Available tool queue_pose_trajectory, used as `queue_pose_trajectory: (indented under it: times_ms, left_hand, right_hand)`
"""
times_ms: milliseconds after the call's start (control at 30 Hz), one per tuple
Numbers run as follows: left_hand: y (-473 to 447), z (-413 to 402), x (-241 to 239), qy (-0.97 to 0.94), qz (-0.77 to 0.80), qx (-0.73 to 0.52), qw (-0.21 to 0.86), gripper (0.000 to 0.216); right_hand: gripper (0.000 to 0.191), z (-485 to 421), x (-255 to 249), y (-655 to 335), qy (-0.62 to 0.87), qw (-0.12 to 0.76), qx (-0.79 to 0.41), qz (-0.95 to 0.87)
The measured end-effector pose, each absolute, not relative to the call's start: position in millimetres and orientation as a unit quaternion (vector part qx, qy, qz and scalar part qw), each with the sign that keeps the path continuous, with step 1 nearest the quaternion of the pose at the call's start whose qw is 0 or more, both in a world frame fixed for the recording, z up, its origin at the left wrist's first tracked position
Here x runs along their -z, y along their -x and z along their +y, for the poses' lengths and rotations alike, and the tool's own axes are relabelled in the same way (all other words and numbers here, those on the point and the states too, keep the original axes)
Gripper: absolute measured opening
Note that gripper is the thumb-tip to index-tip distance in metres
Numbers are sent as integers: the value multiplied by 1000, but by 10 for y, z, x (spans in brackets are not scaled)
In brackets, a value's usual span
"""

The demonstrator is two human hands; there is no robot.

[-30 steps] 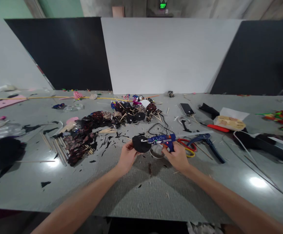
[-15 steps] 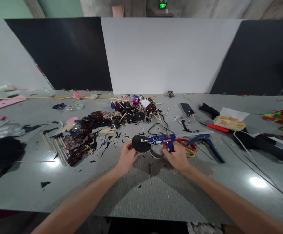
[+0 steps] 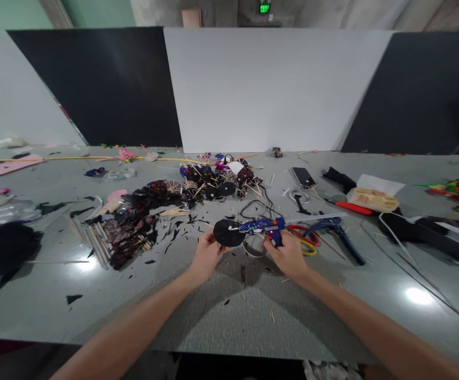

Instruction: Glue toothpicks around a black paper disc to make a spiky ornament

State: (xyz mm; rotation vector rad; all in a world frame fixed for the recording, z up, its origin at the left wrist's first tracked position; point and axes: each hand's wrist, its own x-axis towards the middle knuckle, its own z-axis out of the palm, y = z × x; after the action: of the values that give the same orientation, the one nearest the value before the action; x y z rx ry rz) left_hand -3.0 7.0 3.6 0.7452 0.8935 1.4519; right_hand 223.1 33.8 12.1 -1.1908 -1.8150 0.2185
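Note:
Pinched by its left edge, a round black disc (image 3: 228,235) is in my left hand (image 3: 208,257), held above the table. My right hand (image 3: 287,254) is closed round the handle of a blue hot glue gun (image 3: 267,227), whose small red light is lit. The gun's metal nozzle points left, at the upper middle of the disc; a whitish spot shows at its tip. Below the gun lies a pale ring-shaped roll (image 3: 254,246), partly hidden. Red and yellow rings (image 3: 307,247) and dark blue pliers-like cutters (image 3: 338,237) lie right of my right hand.
Behind my hands sits a pile of black discs and wooden sticks (image 3: 213,184). Dark crumpled scraps (image 3: 128,232) and loose sticks (image 3: 97,243) lie left. A phone (image 3: 303,177), a red-handled tool (image 3: 354,208) and a cable (image 3: 403,248) lie right. Upright panels (image 3: 273,89) line the far edge.

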Motion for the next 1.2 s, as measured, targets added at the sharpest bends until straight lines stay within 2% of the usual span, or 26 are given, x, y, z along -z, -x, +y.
queue_pose_trajectory:
  times_ms: [1200]
  left_hand:
    - [28, 62, -64, -332, 372, -615, 611, 42]
  right_hand:
    - [25, 351, -89, -2248, 469, 460, -75, -750]
